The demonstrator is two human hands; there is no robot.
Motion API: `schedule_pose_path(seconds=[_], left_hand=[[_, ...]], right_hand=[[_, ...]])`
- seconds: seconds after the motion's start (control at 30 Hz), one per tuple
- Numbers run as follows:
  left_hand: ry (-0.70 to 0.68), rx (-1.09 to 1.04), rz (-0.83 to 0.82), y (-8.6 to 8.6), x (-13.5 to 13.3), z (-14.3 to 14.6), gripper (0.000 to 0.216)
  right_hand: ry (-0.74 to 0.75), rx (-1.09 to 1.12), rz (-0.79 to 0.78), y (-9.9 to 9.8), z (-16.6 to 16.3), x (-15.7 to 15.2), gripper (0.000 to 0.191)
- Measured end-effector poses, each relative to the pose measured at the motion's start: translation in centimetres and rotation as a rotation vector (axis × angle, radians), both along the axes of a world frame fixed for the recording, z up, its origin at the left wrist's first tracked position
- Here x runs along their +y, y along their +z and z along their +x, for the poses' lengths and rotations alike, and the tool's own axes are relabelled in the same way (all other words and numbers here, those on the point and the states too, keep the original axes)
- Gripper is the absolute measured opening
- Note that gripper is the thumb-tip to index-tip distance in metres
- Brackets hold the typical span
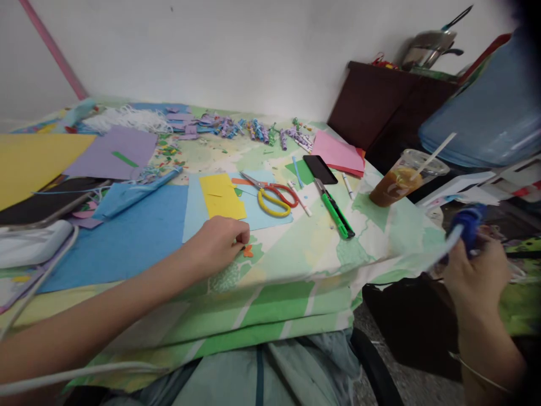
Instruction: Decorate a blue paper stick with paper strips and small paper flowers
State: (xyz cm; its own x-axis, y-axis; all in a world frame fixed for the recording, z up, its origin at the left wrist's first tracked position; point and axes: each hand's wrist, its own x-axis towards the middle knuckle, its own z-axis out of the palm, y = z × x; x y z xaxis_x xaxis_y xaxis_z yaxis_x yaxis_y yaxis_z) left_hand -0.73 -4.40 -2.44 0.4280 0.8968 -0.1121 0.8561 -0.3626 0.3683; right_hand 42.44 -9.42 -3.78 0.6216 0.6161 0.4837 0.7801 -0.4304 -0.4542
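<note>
My left hand [222, 239] rests low over the table, its fingers curled in a pinch at a small orange paper cut-out [248, 251] shaped like a flower. Out past the table's right edge, my right hand [479, 270] is closed around a blurred blue object [468, 225] whose kind I cannot make out. A yellow paper piece [224, 197] lies just beyond my left hand on a light blue sheet [196, 208]. Scissors [274, 197] with red and yellow handles lie open there too. To their right is a green utility knife [333, 208].
A black phone [320, 169], pink paper [338, 152] and a tilted-looking cup of brown drink [395, 180] are on the right. Rolled paper pieces [262, 132] line the back. Purple paper [114, 152], blue felt-like sheet [139, 237] and a white cable [51, 270] lie left.
</note>
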Motion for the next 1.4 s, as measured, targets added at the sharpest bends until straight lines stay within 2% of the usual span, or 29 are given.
schedule_pose_path(seconds=[0.07,0.13,0.2,0.27,0.33,0.4,0.47,0.6,0.77,1.0,1.2,1.4], left_hand=[[0.015,-0.076,0.019,-0.2,-0.8,-0.7,0.017],[-0.031,-0.174,0.039,-0.8,-1.6,-1.1,0.021],[-0.107,-0.265,0.108,-2.0,-2.3,-1.5,0.023],[-0.141,-0.290,0.210,-3.3,-2.8,-1.7,0.024],[-0.143,-0.291,0.270,-4.3,-2.9,-1.8,0.025],[-0.143,-0.299,0.274,-4.6,-2.7,-1.8,0.027],[-0.145,-0.323,0.228,-4.5,-2.4,-1.9,0.028],[-0.119,-0.359,0.108,-3.6,-1.8,-2.0,0.027],[-0.079,-0.382,0.019,-3.1,-1.5,-2.0,0.027],[0.009,-0.358,0.026,-3.6,-1.6,-1.4,0.023],[0.122,-0.328,-0.018,-3.5,-1.6,-0.9,0.019],[0.148,-0.334,-0.110,-3.2,-1.0,-1.1,0.020]], right_hand=[[0.111,0.240,0.164,0.4,-2.1,-0.8,0.035],[0.325,0.534,0.315,0.5,-4.8,-1.5,0.030],[0.429,0.805,0.350,0.5,-7.7,-2.2,0.024],[0.606,1.072,0.221,0.1,-10.4,-2.8,0.030],[0.762,1.248,0.079,-0.5,-12.7,-3.4,0.042],[0.853,1.348,-0.036,-1.3,-14.6,-3.8,0.051],[0.916,1.411,-0.106,-2.0,-16.1,-4.0,0.052],[1.004,1.490,-0.175,-2.8,-18.2,-4.0,0.046],[1.033,1.482,-0.206,-3.5,-19.3,-4.1,0.043],[1.082,1.342,-0.279,-3.7,-20.4,-4.6,0.041],[1.047,1.240,-0.325,-3.5,-21.5,-4.7,0.038],[1.029,1.224,-0.399,-4.0,-21.8,-4.8,0.036]])
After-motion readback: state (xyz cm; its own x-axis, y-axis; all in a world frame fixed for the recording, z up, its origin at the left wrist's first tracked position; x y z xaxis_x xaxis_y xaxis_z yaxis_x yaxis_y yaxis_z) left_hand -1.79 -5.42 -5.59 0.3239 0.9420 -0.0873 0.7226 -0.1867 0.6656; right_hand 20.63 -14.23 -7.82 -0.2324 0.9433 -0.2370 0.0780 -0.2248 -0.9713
